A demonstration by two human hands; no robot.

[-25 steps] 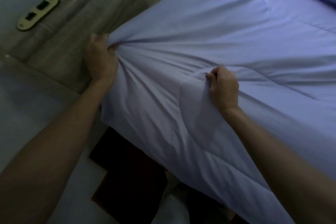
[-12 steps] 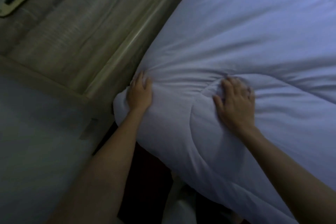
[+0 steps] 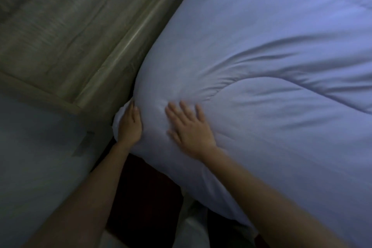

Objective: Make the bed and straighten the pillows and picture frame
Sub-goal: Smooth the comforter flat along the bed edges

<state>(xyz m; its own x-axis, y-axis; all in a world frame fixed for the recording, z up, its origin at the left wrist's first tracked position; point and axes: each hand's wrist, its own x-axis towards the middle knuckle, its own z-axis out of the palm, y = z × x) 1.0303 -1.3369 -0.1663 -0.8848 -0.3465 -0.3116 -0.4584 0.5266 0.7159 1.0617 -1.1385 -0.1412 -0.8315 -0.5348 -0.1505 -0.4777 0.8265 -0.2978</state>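
Dim room, bluish light. Wooden panel [image 3: 60, 36] with visible grain fills the frame from 9 to 12 o'clock. A pale floor [image 3: 30, 157] lies below it at 8 o'clock. A dark mat [image 3: 145, 197] shows at 6 o'clock, partly under the bed's edge.

Pale blue comforter [image 3: 261, 56] covers everything from 12 through 5 o'clock. Its corner points to frame centre-left and sits just beside the panel's lower rail. A curved quilting seam [image 3: 231, 84] runs from the corner toward 3 o'clock, with shallow creases along it.

Left hand [image 3: 129, 127]: on the outer side of the comforter corner, palm against the fabric. Fingers are close together, nearly straight and pointing to 12 o'clock. They press and do not clutch. Thumb not visible. Left forearm enters from 7 o'clock and is bare.

Right hand [image 3: 189, 129]: lies flat on top of the comforter, just beside the left hand on its 3 o'clock side, the two hands apart. Fingers are spread and extended toward 11 o'clock, palm down, holding nothing. The fingertips are slightly blurred. Right forearm enters from 4 o'clock, is bare, and crosses over the comforter's hanging edge.
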